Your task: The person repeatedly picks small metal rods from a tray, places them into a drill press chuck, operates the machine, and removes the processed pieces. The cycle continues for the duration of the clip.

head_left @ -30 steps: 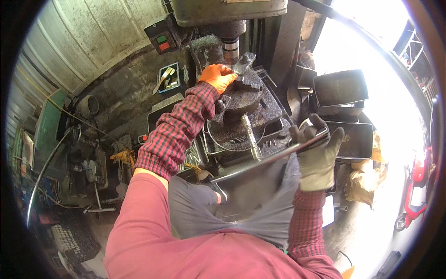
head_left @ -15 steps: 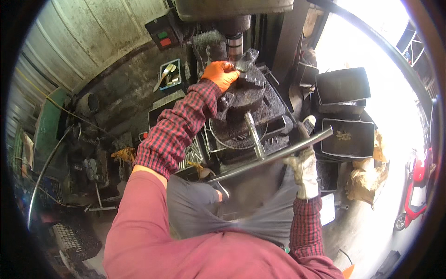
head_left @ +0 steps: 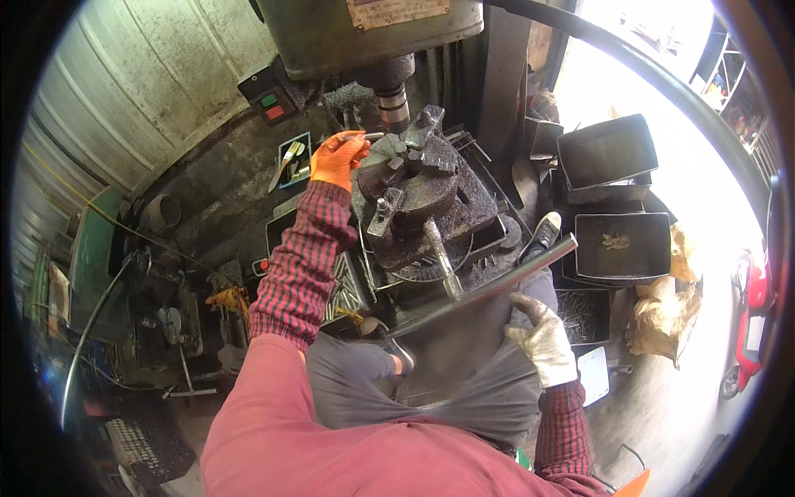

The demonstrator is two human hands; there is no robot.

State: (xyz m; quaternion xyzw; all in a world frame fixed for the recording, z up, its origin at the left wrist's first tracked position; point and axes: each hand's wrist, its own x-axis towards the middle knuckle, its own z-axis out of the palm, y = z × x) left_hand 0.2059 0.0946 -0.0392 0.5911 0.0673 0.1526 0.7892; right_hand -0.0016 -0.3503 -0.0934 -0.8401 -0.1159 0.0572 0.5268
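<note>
My left hand (head_left: 335, 161), in an orange glove, pinches a short metal rod (head_left: 374, 135) between thumb and fingers. It is raised to the left of the drill press spindle (head_left: 392, 103). Below the spindle sits a dark, chip-covered clamping fixture (head_left: 435, 195), with a short steel handle (head_left: 443, 257) sticking out toward me. A long steel bar (head_left: 489, 286) slants across in front of the fixture. Just behind the bar's near side, my right hand (head_left: 546, 341) in a soiled white glove is off it, thumb and fingers apart, holding nothing.
Dark bins (head_left: 623, 246) are stacked at the right, beside crumpled brown sacks (head_left: 662, 319). A lower bin (head_left: 582, 315) holds many small metal pieces. Left of the fixture lie a tray of metal rods (head_left: 346, 290) and a blue basket with a brush (head_left: 290, 157). A switch box (head_left: 269, 99) hangs behind.
My left hand has drawn back leftward from the fixture, and the short rod now shows in its fingers. My right hand has come off the long bar and opened. The head view has shifted.
</note>
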